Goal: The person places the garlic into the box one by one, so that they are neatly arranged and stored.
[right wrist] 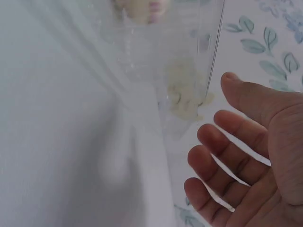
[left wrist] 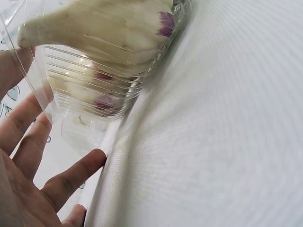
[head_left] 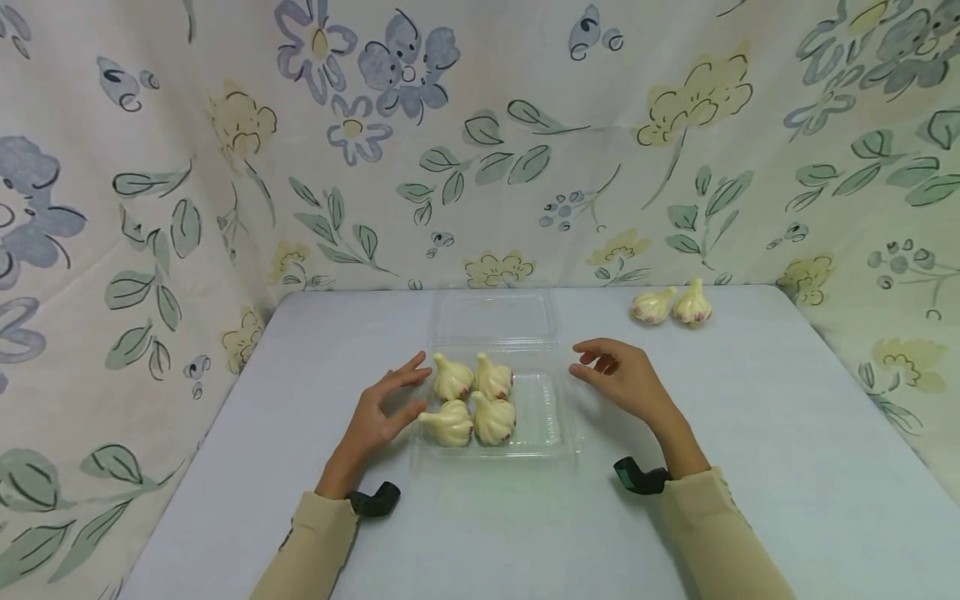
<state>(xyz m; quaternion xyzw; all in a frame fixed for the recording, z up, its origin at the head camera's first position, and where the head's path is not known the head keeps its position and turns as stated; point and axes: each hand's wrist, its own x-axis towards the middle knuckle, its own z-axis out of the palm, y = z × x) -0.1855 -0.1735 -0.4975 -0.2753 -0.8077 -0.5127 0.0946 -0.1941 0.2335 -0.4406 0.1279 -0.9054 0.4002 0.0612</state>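
A clear plastic clamshell box lies with its lid folded back on the table. Several garlic bulbs sit together in the left part of its base. At the box's left rim is my left hand, fingers spread and fingertips right at the plastic; the left wrist view shows its fingers beside the ribbed wall. My right hand hovers to the right of the box, fingers loosely bent and holding nothing. In the right wrist view that hand is apart from the box edge.
Two more garlic bulbs stand near the back right edge of the white table. A floral curtain hangs behind and at both sides. Dark wrist mounts sit below both hands.
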